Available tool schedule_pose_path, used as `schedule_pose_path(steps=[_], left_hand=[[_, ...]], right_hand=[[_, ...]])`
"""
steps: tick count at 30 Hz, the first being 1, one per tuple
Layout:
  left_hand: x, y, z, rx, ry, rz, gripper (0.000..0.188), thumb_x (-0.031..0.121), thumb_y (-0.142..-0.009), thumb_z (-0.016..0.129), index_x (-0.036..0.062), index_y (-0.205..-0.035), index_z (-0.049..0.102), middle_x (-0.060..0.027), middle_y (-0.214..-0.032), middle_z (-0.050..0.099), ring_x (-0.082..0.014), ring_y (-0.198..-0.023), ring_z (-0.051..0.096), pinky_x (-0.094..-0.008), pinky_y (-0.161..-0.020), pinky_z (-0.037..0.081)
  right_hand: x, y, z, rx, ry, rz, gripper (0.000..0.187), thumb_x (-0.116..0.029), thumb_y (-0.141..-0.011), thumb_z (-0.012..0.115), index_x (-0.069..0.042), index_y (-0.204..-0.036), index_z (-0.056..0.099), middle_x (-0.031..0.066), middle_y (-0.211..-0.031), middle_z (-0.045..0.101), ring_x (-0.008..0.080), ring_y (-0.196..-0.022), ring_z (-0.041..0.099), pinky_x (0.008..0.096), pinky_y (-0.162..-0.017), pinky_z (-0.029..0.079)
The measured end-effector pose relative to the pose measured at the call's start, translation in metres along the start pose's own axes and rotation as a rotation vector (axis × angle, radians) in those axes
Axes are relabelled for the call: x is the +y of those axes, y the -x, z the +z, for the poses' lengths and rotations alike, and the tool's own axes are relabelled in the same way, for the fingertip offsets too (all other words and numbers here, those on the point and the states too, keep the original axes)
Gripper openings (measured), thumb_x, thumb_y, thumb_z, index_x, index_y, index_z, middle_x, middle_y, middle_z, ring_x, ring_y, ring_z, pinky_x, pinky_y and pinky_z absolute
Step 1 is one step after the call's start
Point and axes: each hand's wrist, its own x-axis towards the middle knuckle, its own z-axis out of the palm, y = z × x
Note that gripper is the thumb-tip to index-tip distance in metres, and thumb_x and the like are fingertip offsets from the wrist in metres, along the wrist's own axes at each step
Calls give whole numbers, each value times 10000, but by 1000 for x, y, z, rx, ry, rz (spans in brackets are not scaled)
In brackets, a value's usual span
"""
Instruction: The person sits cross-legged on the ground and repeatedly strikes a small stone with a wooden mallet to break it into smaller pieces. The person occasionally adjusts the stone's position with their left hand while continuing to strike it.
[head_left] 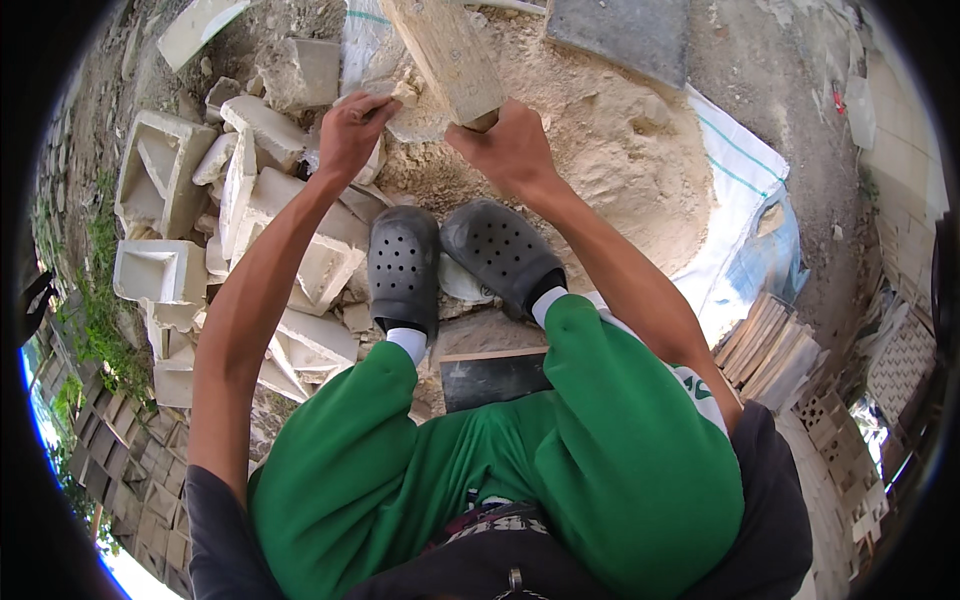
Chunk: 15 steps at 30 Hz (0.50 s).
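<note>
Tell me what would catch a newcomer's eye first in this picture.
Bright green trousers fill the bottom centre, ending in two dark grey clogs. Just above, the right hand grips a wooden block while the left hand holds a pale stone chunk, beside broken white blocks piled at left.

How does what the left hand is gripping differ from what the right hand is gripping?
The left hand grips a pale, irregular stone chunk; the right hand grips a tan, straight-edged wooden block. The chunk is small and rough, the block long, smooth and tilted. Both are held over the sand pile.
</note>
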Motion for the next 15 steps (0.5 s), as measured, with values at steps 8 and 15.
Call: schedule_pose_path(steps=[8, 15], left_hand=[[0, -2, -1, 11, 21, 61, 205, 155, -910, 726, 15, -1059, 743, -67, -921, 707, -145, -810, 659, -277, -765, 503], [11, 3, -2, -5, 22, 26, 450, 291, -865, 791, 64, -1239, 683, -80, -1017, 694, -156, -800, 649, -303, -754, 539]], right_hand=[[40, -2, 17, -90, 71, 43, 388, -328, -766, 739, -48, -1034, 707, 158, -922, 744, 318, -779, 726, 385, -735, 560], [26, -6, 0, -21, 60, 76, 375, -305, -784, 733, 60, -862, 702, 141, -683, 700, 217, -627, 714, 343, -629, 555]])
